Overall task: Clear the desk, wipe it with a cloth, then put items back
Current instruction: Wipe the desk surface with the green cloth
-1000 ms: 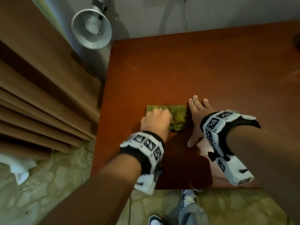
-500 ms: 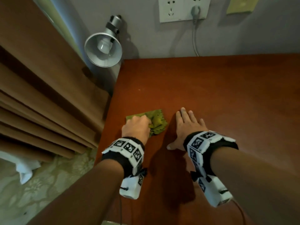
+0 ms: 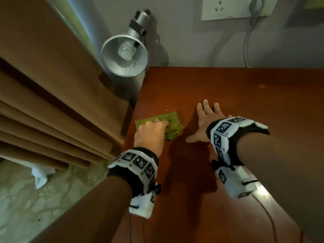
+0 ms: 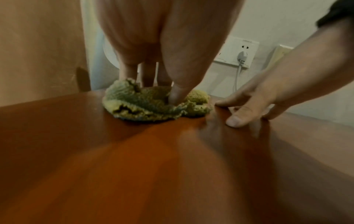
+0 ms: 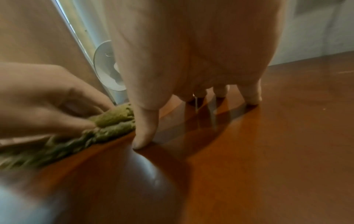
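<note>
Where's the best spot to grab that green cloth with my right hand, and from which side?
Probably the bunched, ruffled right end of the green cloth, coming from the right with the right hand. That end is raised in folds off the desk and uncovered; the left hand grips the rest.

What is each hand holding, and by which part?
Left hand grips the bunched green cloth around its middle; right hand holds nothing, flat on the desk.

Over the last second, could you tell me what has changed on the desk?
The left hand slid the green cloth toward the left edge of the desk, away from the right hand. It still grips the cloth; the right hand stays flat on the desk.
</note>
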Demonstrator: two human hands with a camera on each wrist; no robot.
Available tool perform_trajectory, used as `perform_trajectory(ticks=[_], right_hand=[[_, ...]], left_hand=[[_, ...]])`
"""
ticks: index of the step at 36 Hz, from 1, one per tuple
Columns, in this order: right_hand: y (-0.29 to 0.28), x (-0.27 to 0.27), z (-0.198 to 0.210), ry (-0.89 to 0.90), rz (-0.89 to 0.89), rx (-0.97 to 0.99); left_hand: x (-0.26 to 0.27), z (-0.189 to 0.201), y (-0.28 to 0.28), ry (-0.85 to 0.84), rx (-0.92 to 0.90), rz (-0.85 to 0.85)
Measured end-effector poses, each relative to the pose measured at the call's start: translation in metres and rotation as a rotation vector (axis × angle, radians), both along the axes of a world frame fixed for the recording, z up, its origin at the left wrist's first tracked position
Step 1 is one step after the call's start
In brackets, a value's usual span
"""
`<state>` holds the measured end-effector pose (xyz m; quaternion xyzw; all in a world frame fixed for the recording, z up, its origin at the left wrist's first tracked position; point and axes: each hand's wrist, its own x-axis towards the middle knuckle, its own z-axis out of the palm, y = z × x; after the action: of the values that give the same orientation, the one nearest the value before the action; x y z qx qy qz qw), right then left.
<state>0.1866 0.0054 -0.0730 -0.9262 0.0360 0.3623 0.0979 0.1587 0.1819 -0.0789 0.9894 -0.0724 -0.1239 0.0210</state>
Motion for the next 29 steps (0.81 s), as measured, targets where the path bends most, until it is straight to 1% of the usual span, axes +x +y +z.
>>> perform_trajectory(ticks=[2,7,12,16,19,22,26,29], right_hand=[[-0.002,-0.001,0.001,0.022,-0.009,0.018],[-0.001,0.003,0.002,0.083,-0.028,0.053],[0.0,0.003,0.001,0.092,-0.037,0.056],[0.002,0.004,-0.001,0.078,-0.042,0.039],[0.004,0.007,0.001,0.075,-0.043,0.025],[0.004,0.008,0.005,0.069,-0.035,0.016],[-0.016,0.005,0.007,0.023,0.01,0.013],[-0.041,0.0,0.009,-0.028,-0.104,0.0]], left_hand=[[0.019,-0.001,-0.001,-0.005,0.016,-0.013],[0.071,0.008,-0.01,-0.039,-0.032,-0.001],[0.098,0.009,-0.023,-0.076,-0.023,-0.051],[0.089,0.01,-0.021,-0.053,0.036,-0.087],[0.06,0.005,-0.018,-0.01,0.104,-0.176],[0.038,-0.001,-0.018,-0.038,0.157,-0.267],[0.057,-0.002,-0.023,-0.032,0.047,-0.243],[0.071,-0.001,-0.041,-0.039,0.018,-0.277]])
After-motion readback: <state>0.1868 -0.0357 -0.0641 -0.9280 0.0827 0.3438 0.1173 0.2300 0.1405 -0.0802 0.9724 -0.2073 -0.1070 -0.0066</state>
